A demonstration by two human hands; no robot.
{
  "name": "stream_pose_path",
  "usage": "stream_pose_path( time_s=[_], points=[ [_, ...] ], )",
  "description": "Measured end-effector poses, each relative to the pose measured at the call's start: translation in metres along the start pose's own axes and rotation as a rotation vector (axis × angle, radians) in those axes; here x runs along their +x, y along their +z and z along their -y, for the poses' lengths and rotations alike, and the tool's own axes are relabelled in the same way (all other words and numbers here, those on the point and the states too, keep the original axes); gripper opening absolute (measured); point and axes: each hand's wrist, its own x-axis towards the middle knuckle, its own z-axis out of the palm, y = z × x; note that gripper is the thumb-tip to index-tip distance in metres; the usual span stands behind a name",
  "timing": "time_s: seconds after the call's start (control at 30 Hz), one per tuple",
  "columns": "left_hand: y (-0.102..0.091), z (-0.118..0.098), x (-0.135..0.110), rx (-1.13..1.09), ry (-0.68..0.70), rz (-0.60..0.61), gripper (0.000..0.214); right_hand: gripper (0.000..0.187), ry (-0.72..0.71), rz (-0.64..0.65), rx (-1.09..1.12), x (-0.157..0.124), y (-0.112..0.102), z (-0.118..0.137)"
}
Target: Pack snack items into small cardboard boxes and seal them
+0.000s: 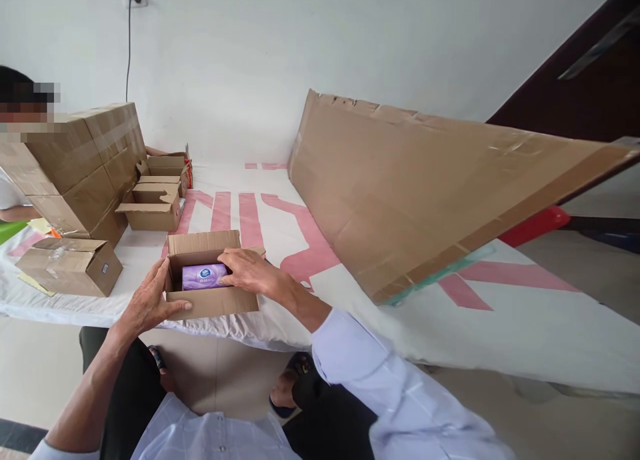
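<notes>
A small open cardboard box (215, 301) sits at the near edge of the table. Inside it lies a purple tissue pack (203, 276). My left hand (149, 302) grips the box's left front corner, thumb along the front wall. My right hand (255, 273) reaches over the right side of the box, with fingertips resting on the tissue pack's right end.
A large flat cardboard sheet (425, 187) leans over the table's right half. Small open boxes (155, 203) and a stack of big taped cartons (85, 167) stand at the left, a closed box (70, 265) near the left edge. Another person sits at far left. White and pink cloth (280, 227) covers the table.
</notes>
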Motion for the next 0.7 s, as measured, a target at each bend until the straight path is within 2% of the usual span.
stream_pose_path(
  time_s=[0.1,0.2,0.37,0.47,0.7],
  points=[
    [-0.001,-0.001,0.0,-0.023,0.002,-0.014,0.11,0.02,0.031,0.18,-0.063,0.018,0.003,0.001],
    [-0.001,-0.001,0.0,-0.039,0.009,-0.019,0.108,0.021,0.047,0.276,-0.094,0.03,0.011,-0.003],
    [0.0,0.0,0.0,-0.033,0.008,-0.044,0.107,0.03,0.048,0.254,-0.102,0.03,0.022,-0.009],
    [-0.002,-0.001,0.004,-0.003,0.002,-0.051,0.106,0.029,0.024,0.227,-0.069,0.025,0.022,-0.01],
    [-0.01,-0.001,0.033,0.059,-0.073,0.115,0.128,0.031,0.049,0.176,0.03,0.02,0.022,-0.007]
  ],
)
